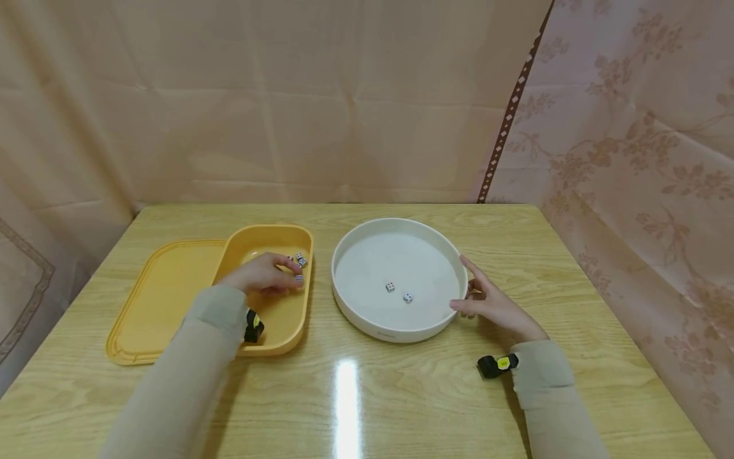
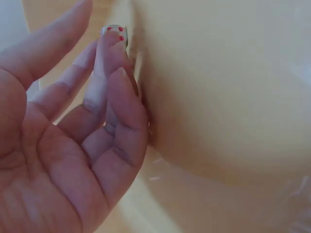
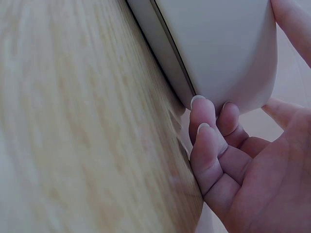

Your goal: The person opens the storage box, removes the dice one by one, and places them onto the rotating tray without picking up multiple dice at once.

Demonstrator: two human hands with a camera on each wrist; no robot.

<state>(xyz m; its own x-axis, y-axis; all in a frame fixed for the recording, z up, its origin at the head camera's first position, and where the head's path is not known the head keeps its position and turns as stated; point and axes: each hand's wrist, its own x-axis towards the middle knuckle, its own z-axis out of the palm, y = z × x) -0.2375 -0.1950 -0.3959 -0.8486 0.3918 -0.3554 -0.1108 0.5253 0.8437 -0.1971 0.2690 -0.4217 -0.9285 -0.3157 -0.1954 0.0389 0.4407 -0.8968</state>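
Note:
Inside the yellow box (image 1: 275, 234), my left hand (image 1: 264, 273) (image 2: 82, 126) has its fingers bent loosely at a die (image 1: 299, 278) (image 2: 120, 33). The fingertips touch this die in the left wrist view, while the thumb stands apart. Several dice (image 1: 302, 261) lie just beyond the fingers, by the box's right wall. My right hand (image 1: 496, 303) (image 3: 252, 160) holds the right side of the round white tray (image 1: 367, 255) (image 3: 228, 43), thumb at the rim and fingers bent against its outer side and lower edge. Two dice (image 1: 390, 287) (image 1: 408, 298) lie apart in the tray.
A yellow lid (image 1: 166, 299) lies flat left of the box, touching or under its edge. The wooden table (image 1: 401, 395) has its far edge against a beige curtain (image 1: 287, 102). A patterned cloth (image 1: 642, 140) hangs along the right side. Black straps are on both wrists.

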